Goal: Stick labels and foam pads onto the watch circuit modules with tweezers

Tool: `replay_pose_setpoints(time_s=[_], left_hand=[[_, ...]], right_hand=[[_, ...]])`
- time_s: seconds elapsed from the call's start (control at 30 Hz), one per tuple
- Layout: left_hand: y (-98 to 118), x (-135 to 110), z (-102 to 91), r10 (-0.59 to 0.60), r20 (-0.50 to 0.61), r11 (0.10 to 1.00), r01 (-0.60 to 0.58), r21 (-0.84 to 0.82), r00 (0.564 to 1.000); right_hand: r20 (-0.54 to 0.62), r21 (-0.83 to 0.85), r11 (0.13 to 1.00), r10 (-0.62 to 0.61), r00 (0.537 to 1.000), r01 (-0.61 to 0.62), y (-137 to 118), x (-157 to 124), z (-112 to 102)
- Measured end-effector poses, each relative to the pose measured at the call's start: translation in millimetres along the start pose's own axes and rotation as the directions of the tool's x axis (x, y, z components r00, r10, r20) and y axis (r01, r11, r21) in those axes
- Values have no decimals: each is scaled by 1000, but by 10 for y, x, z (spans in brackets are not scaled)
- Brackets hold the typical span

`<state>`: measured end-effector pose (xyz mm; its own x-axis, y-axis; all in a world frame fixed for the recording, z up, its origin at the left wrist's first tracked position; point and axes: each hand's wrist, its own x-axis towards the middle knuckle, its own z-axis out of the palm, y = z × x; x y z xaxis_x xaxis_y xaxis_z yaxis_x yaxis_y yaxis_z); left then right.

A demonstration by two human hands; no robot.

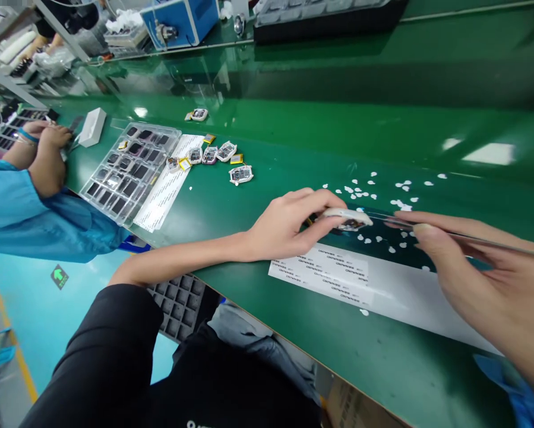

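Between thumb and fingers, my left hand (288,224) grips a white watch case (349,217) on edge, its inner parts partly showing. My right hand (476,255) is closed round metal tweezers (427,228), whose tips point left toward the case; whether they touch it or pinch anything is too fine to tell. Small white round tabbed pieces (358,193) lie scattered on the green mat around both hands. Below the hands is a white label sheet (324,272) with rows of dark print. Further left sit several open watch cases (241,173) with yellow battery cells (236,159).
A clear compartment tray (128,169) of dark square parts stands left, by a second printed sheet (166,184). Beyond it are a white box (92,126) and a co-worker's hands (53,135). At the back stand a blue device (180,22) and a black tray (329,21).
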<state>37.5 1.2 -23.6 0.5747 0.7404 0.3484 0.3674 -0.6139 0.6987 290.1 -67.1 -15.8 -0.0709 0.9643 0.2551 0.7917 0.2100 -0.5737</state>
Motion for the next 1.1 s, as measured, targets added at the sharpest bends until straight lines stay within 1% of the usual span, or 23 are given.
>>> replay_pose_setpoints(time_s=[0.03, 0.07, 0.13, 0.2, 0.27, 0.37, 0.5, 0.57, 0.67, 0.73, 0.9, 0.93, 0.97, 1.0, 1.03, 1.07, 1.1], left_hand=[[-9, 6, -9, 67, 71, 992, -74, 101, 995], [-9, 8, -14, 124, 151, 970, -152, 191, 981], [6, 2, -14, 181, 297, 905, -277, 322, 938], [22, -8, -4, 182, 378, 854, -336, 397, 908], [28, -13, 8, 163, 413, 832, -349, 431, 896], [29, -8, 13, 118, 414, 850, -307, 427, 902], [41, 7, -1, 53, 429, 884, -242, 400, 902], [45, 12, -3, 44, 431, 897, -225, 380, 901], [33, 8, 16, 55, 408, 918, -206, 338, 912], [15, 1, 43, 63, 383, 924, -199, 327, 922], [-5, -19, 69, 66, 366, 914, -203, 350, 928], [5, -21, 57, 93, 371, 915, -226, 334, 924], [22, -23, 41, 147, 383, 919, -269, 289, 912], [44, -24, 21, 222, 391, 924, -321, 208, 893], [68, -23, -2, 310, 378, 924, -370, 94, 872], [94, -20, -25, 381, 334, 919, -392, -39, 862], [116, -13, -50, 400, 255, 915, -366, -170, 881]], right_hand=[[-27, 40, 999, 26, 999, -25, -85, 34, 8], [-40, 82, 996, 47, 998, -44, -146, 65, 13], [-3, 148, 989, 29, 1000, -28, -192, 116, 24], [37, 174, 985, -11, 999, 5, -161, 148, 46], [52, 179, 983, -35, 998, 25, -99, 170, 74], [40, 169, 983, -73, 997, 66, -18, 199, 102], [21, 142, 979, -153, 988, 149, 24, 230, 129], [-8, 105, 976, -193, 981, 192, 18, 229, 156], [-65, 24, 966, -256, 965, 258, -23, 214, 177], [-83, -31, 958, -287, 954, 286, -65, 200, 147], [-128, -162, 948, -294, 947, 273, -135, 145, -24], [-136, -174, 942, -312, 940, 287, -134, 129, -51], [-137, -181, 933, -336, 932, 310, -127, 112, -73], [-135, -185, 927, -354, 926, 327, -116, 97, -94], [-125, -188, 921, -367, 922, 341, -101, 84, -114], [-101, -191, 917, -373, 922, 350, -83, 75, -137], [-74, -192, 918, -366, 928, 346, -63, 70, -160]])
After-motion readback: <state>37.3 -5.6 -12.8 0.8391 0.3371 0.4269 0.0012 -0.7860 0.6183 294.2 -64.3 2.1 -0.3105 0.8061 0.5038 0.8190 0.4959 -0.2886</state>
